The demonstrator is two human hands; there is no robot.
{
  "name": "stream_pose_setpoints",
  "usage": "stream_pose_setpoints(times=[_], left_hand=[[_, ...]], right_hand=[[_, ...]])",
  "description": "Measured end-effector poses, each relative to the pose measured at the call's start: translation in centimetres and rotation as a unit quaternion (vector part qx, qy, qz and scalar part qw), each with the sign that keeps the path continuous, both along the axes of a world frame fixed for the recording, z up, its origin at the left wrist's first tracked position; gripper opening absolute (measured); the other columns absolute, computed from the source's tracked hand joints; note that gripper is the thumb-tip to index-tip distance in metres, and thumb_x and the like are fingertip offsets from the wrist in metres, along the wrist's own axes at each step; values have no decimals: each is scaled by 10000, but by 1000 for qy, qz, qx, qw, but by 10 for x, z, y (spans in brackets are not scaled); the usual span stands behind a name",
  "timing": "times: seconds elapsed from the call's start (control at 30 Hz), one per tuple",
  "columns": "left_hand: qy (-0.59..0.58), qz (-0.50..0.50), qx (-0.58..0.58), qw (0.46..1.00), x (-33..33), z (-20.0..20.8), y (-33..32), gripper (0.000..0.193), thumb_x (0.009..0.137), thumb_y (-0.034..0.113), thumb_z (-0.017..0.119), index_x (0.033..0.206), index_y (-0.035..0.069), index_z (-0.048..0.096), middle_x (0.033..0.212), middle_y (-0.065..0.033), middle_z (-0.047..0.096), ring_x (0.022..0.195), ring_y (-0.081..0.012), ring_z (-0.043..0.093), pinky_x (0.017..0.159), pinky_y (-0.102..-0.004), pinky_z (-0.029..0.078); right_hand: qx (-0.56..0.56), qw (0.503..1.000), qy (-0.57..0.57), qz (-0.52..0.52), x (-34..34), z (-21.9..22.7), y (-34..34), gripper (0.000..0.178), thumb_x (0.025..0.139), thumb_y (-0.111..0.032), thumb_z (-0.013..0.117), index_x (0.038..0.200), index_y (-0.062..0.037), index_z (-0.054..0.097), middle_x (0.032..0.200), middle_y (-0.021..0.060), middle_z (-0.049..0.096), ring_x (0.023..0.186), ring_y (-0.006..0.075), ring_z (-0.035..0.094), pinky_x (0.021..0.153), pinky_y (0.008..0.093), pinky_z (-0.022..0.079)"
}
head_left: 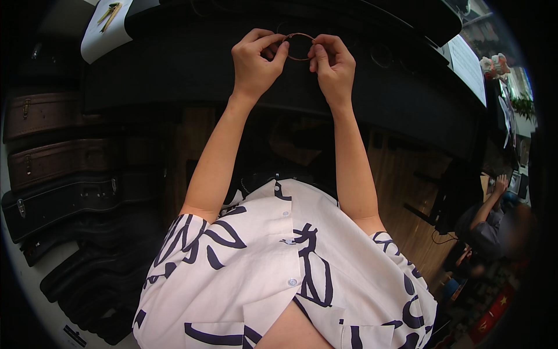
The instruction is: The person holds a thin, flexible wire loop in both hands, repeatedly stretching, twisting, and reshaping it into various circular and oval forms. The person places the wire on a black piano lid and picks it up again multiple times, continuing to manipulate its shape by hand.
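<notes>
A thin copper-coloured coil, which looks like a wound guitar string [300, 34], makes a small ring above the black tabletop. My left hand [256, 61] pinches its left side between thumb and fingers. On the opposite side, my right hand [335, 65] grips the ring with thumb and bent fingers. Both arms reach forward, hands level with each other. Close to the right hand, another faint thin wire loop [382, 56] lies on the black surface.
Several brass-coloured pieces [110, 16] lie on white paper [104, 41] at the far left. Brown and black instrument cases [64, 154] line the left side. Printed sheets [467, 65] lie at the far right. Another person [491, 227] is at the right, beyond the wooden floor [395, 186].
</notes>
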State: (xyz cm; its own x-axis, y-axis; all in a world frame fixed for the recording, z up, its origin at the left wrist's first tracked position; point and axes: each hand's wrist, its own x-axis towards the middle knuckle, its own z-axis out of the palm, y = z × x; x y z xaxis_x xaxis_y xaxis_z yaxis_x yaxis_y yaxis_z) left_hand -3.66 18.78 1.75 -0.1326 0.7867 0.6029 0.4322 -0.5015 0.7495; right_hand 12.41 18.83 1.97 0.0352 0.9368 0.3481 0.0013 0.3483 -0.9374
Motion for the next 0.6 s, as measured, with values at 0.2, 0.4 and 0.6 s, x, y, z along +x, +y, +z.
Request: stream_pose_setpoints(times=[0.2,0.4,0.6], left_hand=[[-24,-75,2,997,-1,-2,-1,65,820,2,689,851,1,747,762,-96,704,594,-147,667,522,-227,513],[-113,-170,-101,974,-5,-1,-1,129,883,-32,620,881,5,744,712,-65,706,560,-96,625,489,-209,474],[-106,-232,-157,954,-13,2,-4,124,934,20,599,943,-8,720,709,-20,658,576,-62,546,540,-200,447]], right_hand=[[-4,1000,-27,-10,-1,2,-1,167,909,16,546,1026,-7,663,691,21,631,554,56,564,500,206,422],[31,986,-158,-32,-5,-4,2,308,887,29,501,1113,-59,691,629,30,611,541,87,567,506,239,423],[13,987,-155,-29,-6,3,-1,262,885,26,500,1037,-36,704,636,40,618,558,101,585,519,249,438]])
